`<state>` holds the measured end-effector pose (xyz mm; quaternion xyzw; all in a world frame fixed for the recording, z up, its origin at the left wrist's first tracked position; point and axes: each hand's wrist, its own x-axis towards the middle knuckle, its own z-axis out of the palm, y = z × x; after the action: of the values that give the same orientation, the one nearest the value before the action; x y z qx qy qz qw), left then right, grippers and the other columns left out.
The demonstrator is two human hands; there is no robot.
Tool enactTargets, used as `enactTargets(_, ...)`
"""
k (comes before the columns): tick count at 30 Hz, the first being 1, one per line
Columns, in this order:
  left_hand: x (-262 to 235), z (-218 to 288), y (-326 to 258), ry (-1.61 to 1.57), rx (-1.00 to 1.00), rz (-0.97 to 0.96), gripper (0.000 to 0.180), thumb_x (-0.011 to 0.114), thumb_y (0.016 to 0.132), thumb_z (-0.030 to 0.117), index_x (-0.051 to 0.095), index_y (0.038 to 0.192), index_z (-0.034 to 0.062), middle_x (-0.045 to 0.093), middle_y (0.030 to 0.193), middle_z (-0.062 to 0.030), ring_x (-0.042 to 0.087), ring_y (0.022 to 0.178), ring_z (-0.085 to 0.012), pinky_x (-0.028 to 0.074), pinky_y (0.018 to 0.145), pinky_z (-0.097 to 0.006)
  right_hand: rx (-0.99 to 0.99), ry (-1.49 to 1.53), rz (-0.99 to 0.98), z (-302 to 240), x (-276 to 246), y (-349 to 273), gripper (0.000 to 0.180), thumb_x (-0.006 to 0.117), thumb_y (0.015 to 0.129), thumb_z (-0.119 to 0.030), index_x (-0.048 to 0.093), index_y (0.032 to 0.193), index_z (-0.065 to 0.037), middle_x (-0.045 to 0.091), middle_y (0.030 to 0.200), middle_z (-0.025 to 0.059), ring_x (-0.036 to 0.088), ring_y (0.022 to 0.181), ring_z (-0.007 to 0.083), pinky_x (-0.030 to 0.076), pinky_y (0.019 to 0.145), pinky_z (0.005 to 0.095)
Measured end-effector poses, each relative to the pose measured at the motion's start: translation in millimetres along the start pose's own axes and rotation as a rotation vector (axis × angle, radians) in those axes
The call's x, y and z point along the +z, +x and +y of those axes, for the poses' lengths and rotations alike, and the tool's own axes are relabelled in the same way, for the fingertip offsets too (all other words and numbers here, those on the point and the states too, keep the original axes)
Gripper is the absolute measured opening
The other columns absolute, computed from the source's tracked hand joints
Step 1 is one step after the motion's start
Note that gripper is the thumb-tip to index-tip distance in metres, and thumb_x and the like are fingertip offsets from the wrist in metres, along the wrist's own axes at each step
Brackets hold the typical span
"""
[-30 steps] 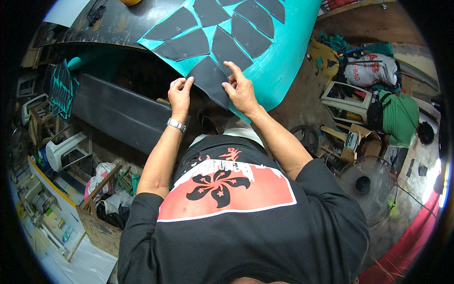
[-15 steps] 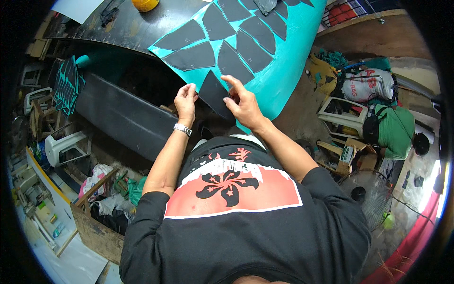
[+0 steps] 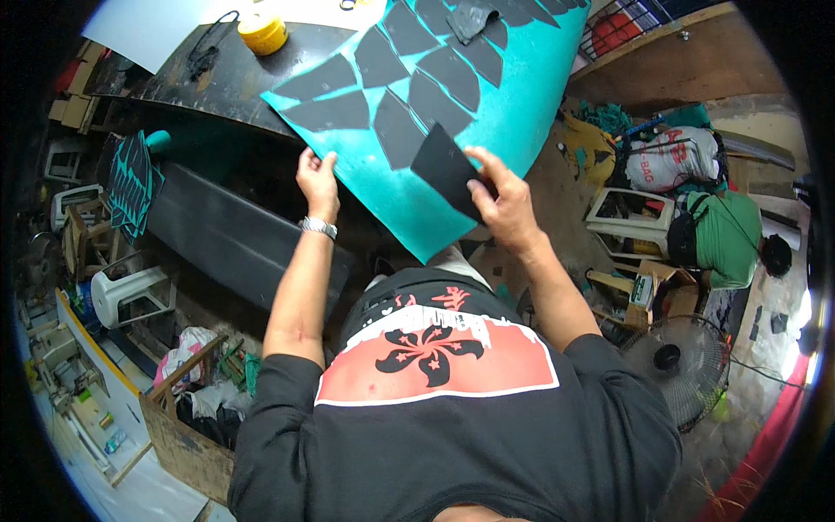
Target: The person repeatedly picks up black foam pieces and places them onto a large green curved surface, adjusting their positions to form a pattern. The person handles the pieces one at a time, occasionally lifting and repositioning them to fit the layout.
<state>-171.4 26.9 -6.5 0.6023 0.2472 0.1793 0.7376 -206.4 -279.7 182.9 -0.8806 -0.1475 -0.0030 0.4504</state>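
Observation:
My right hand holds a dark, flat, pointed piece between thumb and fingers, raised over the near part of a teal sheet. The sheet hangs over the table's near edge toward me, its lowest corner above my lap. At the sheet's left edge, my left hand has its thumb and fingertips closed on the rim. Several black cut pieces lie in close rows across the sheet. A crumpled dark grey scrap rests on top of them at the far side.
On the dark table stand a yellow round tub and a black cable. A long black padded surface lies left of me. White plastic stools, a standing fan and a stuffed white sack crowd the sides.
My right hand has moved right with the dark piece, lifting it higher. My left hand and the teal sheet's near corner have shifted left.

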Motion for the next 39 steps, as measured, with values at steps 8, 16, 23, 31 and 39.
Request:
enactTargets(8,-23,-12,48,0.203,-0.063,0.135,0.044,0.073,0.087,0.003,0.057,0.128,-0.0065,0.073,0.100,-0.0119,0.068,0.085,-0.0156,0.054,0.077,-0.029,0.019,0.012,0.091,22,-9,2,0.053,0.067,0.088,0.001,0.059,0.137,-0.016,0.054,0.084,0.0011,0.049,0.073,0.0101,0.047,0.070,0.0253)
enactTargets(16,11,23,-41,0.117,0.231,-0.006,0.022,0.065,0.098,0.017,0.066,0.116,0.0051,0.066,0.103,-0.0074,0.063,0.087,-0.0135,0.052,0.074,-0.028,0.149,0.332,0.061,18,11,-7,0.055,0.065,0.086,0.006,0.057,0.137,-0.013,0.062,0.097,0.0075,0.059,0.084,0.0117,0.050,0.080,0.0258)
enactTargets(23,45,17,-106,-0.142,-0.579,-0.504,0.050,0.066,0.097,0.039,0.057,0.128,0.0009,0.068,0.105,-0.0084,0.070,0.090,-0.0178,0.058,0.077,-0.029,0.389,0.577,0.089,72,72,-32,0.064,0.070,0.086,0.006,0.050,0.144,-0.012,0.056,0.094,-0.0005,0.054,0.077,0.0039,0.047,0.069,0.0183)
enactTargets(31,62,11,-120,-0.033,-0.440,-0.375,0.053,0.077,0.089,0.014,0.052,0.134,0.0019,0.067,0.105,-0.0059,0.068,0.089,-0.0150,0.058,0.074,-0.025,0.381,0.587,0.112,108,93,-55,0.068,0.064,0.083,0.008,0.049,0.145,-0.015,0.050,0.086,-0.0015,0.046,0.069,0.0030,0.042,0.063,0.0183)
enactTargets(39,64,16,-109,0.121,-0.431,-0.408,0.041,0.077,0.087,0.011,0.064,0.125,0.0032,0.067,0.095,0.0012,0.061,0.080,-0.0070,0.049,0.069,-0.020,0.396,0.583,0.110,86,75,-50,0.069,0.064,0.085,0.008,0.045,0.148,-0.013,0.054,0.088,0.0000,0.050,0.072,0.0035,0.044,0.066,0.0187)
